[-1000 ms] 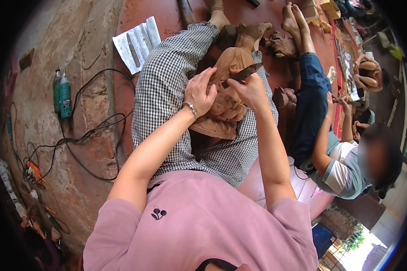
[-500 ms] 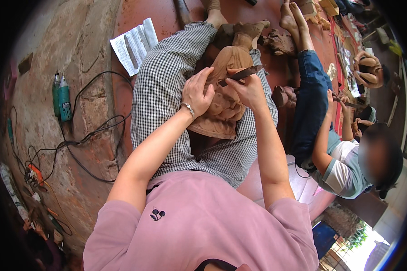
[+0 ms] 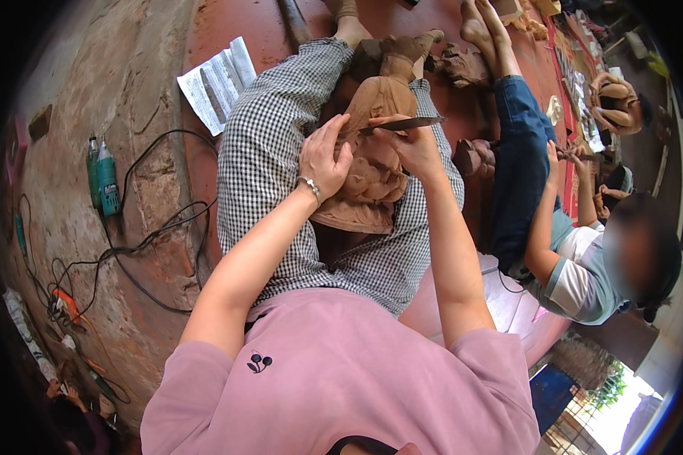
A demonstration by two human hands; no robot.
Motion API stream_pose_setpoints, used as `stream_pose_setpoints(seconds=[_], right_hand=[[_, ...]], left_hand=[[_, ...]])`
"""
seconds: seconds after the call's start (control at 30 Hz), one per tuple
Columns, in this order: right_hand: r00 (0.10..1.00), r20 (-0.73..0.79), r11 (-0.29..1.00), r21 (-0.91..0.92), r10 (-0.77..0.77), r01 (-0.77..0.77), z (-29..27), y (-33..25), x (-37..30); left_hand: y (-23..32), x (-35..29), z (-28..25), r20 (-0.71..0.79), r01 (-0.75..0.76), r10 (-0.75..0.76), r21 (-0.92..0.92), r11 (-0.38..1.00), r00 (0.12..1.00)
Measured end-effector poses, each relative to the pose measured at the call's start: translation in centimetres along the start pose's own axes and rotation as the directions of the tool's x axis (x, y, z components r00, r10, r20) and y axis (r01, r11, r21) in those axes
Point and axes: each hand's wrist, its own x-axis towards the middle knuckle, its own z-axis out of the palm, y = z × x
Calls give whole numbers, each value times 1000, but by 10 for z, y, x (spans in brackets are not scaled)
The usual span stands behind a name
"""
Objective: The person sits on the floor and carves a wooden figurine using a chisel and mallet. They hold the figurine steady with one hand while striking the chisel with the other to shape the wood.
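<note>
A brown carved wooden figure (image 3: 372,171) lies between my legs, its narrow end pointing away from me and its broad base nearest. My left hand (image 3: 325,155) rests flat along the carving's left side, fingers stretched out and together. On the other side, my right hand (image 3: 416,145) pinches a thin dark strip that looks like sandpaper (image 3: 421,122). The strip lies across the carving's middle, one end sticking out to the right. Under the right hand, the contact with the wood is partly hidden.
A printed sheet (image 3: 218,85) lies beyond my left leg. Two green power tools (image 3: 108,182) and tangled black cables (image 3: 140,241) are on the worn floor at left. Another carved piece (image 3: 474,159) lies right of my leg. A co-worker (image 3: 577,265) sits at right, legs stretched out.
The dark strip has tilted to lie more level, and my right hand has shifted slightly left. My left hand stays on the carving. The whole view has shifted a little.
</note>
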Motion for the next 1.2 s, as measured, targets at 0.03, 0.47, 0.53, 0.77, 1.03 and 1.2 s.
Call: stream_pose_setpoints(seconds=[0.03,0.47,0.53,0.77,1.03,1.2], right_hand=[[999,23,999,-40,-30,31,-1,2,-2],[972,208,990,-64,-107,122,-14,-3,1],[965,237,984,-104,-115,143,-15,-6,0],[979,157,991,-9,-132,135,-14,4,3],[995,28,995,41,-94,93,-4,1,-3],[950,-308,994,112,44,-10,3,5,-26]], left_hand=[[0,0,0,2,0,0,-4,1000,1000],[-2,0,1,16,20,-20,-4,1000,1000],[-1,0,-1,13,14,-14,2,1000,1000],[1,0,-2,6,8,-8,-20,1000,1000],[1,1,-2,19,23,-22,-37,999,1000],[2,1,-1,5,17,-17,-14,1000,1000]])
